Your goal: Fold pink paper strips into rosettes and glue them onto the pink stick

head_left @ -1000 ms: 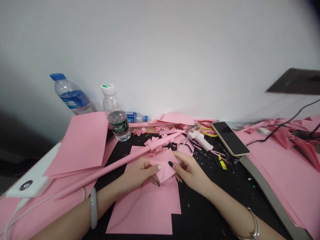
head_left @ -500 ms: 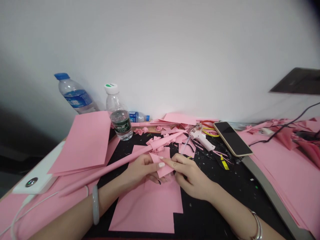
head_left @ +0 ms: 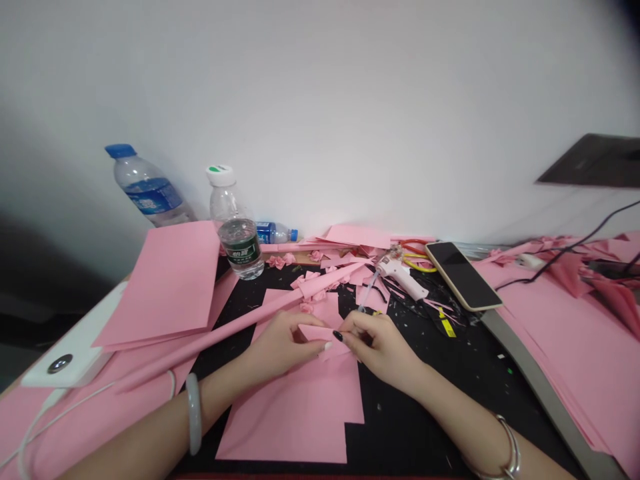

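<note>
A small folded piece of pink paper (head_left: 320,337) lies low over the black mat (head_left: 420,400), pinched from both sides. My left hand (head_left: 283,343) grips its left edge with thumb and fingers closed. My right hand (head_left: 380,343) pinches its right edge, dark nails showing. Beneath both hands lies a larger pink sheet (head_left: 300,413) with a notch cut from its lower right corner. A long rolled pink paper tube (head_left: 240,323) runs diagonally just left of my left hand.
Three water bottles (head_left: 237,230) stand or lie near the wall. A stack of pink sheets (head_left: 170,283) sits left, a white glue gun (head_left: 403,277) and a phone (head_left: 463,275) behind my hands, a metal ruler (head_left: 540,393) and more pink paper right. White charger box (head_left: 75,347) at left edge.
The small pink piece has been folded down flatter and lowered toward the sheet. Both hands have closed in on it, fingertips now meeting at its middle.
</note>
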`<action>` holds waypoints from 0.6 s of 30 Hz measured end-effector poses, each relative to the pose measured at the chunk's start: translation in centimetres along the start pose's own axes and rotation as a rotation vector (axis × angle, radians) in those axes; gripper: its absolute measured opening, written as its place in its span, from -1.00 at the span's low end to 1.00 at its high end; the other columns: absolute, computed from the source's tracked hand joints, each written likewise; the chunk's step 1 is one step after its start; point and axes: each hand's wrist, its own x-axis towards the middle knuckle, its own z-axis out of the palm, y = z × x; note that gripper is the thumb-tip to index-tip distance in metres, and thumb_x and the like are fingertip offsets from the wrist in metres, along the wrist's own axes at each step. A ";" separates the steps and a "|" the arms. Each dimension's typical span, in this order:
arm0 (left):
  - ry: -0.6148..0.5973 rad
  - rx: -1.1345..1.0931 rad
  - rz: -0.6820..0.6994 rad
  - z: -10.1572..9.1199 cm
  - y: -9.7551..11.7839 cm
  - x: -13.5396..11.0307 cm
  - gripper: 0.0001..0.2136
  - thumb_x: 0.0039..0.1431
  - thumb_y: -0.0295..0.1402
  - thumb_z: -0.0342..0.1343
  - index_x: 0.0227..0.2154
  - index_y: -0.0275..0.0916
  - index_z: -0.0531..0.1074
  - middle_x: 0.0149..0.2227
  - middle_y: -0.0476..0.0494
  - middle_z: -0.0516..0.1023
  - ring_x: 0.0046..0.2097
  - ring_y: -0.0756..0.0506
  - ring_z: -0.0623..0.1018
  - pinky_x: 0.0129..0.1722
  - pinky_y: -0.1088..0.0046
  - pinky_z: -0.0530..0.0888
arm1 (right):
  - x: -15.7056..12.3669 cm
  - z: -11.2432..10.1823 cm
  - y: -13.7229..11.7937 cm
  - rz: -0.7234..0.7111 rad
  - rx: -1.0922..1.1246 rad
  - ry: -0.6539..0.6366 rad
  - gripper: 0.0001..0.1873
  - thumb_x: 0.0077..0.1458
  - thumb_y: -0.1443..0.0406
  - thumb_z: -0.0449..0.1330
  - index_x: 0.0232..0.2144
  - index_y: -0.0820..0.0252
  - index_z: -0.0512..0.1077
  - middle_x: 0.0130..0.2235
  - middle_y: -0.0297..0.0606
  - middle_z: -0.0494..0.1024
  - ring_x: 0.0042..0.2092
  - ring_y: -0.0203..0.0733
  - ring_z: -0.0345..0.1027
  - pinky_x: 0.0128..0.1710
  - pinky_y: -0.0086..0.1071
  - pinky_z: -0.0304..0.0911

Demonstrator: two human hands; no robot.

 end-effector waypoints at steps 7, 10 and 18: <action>0.013 0.036 0.052 -0.3 0.5 0.1 -0.87 0.07 -0.34 0.14 -0.48 -0.26 0.54 -0.46 -0.04 0.56 -0.39 -0.03 0.48 -0.34 0.49 0.39 | 0.2 -0.1 0.4 0.002 -0.035 0.057 -0.71 0.07 0.34 0.15 -0.64 0.19 0.20 -0.64 -0.51 0.10 -0.58 -0.41 -0.06 -0.57 -0.49 -0.10; 0.035 0.015 0.026 -0.4 0.5 0.3 -0.79 0.09 -0.29 0.12 -0.56 -0.29 0.49 -0.49 -0.02 0.50 -0.43 0.00 0.44 -0.38 0.50 0.39 | 0.3 -0.3 0.8 0.043 -0.037 0.128 -0.60 0.06 0.28 0.18 -0.68 0.17 0.10 -0.66 -0.51 0.08 -0.59 -0.41 -0.08 -0.58 -0.49 -0.12; 0.092 -0.428 -0.094 -0.9 0.2 0.8 -0.78 0.10 -0.25 0.14 -0.33 -0.32 0.50 -0.39 -0.08 0.49 -0.38 -0.01 0.45 -0.39 0.48 0.44 | 0.7 -1.0 0.4 0.130 0.426 0.107 -0.72 0.11 0.18 0.14 -0.17 0.21 0.35 -0.51 -0.42 0.35 -0.58 -0.40 0.14 -0.61 -0.51 0.07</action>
